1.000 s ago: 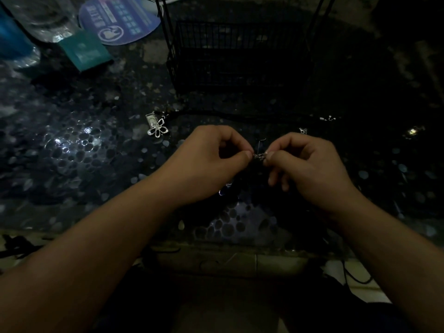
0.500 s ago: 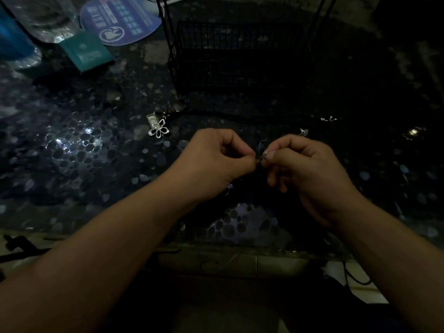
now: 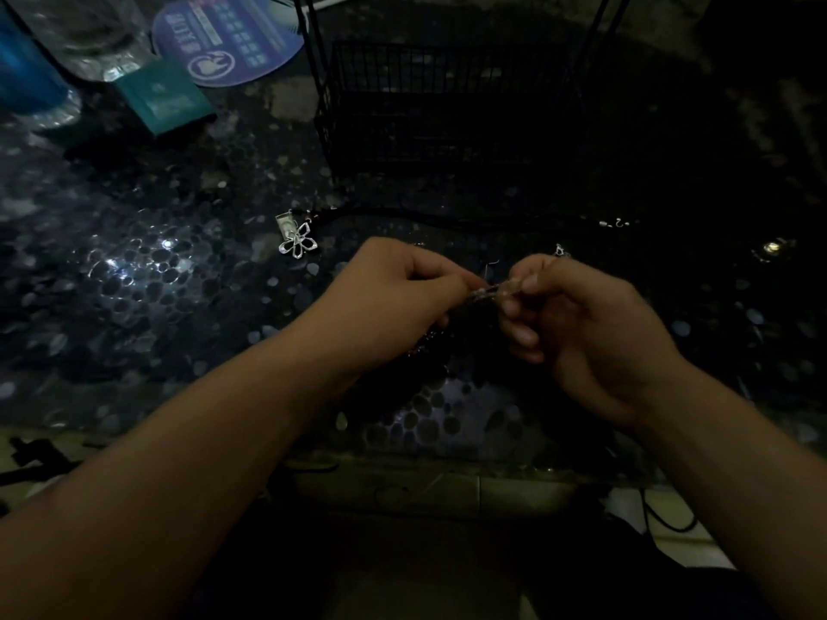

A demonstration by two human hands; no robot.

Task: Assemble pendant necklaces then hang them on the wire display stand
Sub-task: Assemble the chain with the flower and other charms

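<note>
Assembly step: a small silver fitting (image 3: 485, 292) is pinched between left hand (image 3: 402, 302) and right hand (image 3: 577, 324) near the bench's front edge; threading likely demands fine alignment.

Flower pendant (image 3: 297, 243) — left of stand (image 3: 447, 105)

Dim, dark pebble-patterned glossy table (image 3: 134, 279)

A dark glossy tabletop with a pebble pattern (image 3: 147, 279) is reflecting light in patches. At far left, a clear plastic bottle (image 3: 89, 38) is standing beside a blue translucent container (image 3: 24, 73). A small teal rectangular box (image 3: 165, 100) is lying just in front of them, touching a round blue printed card (image 3: 228, 35).
</note>
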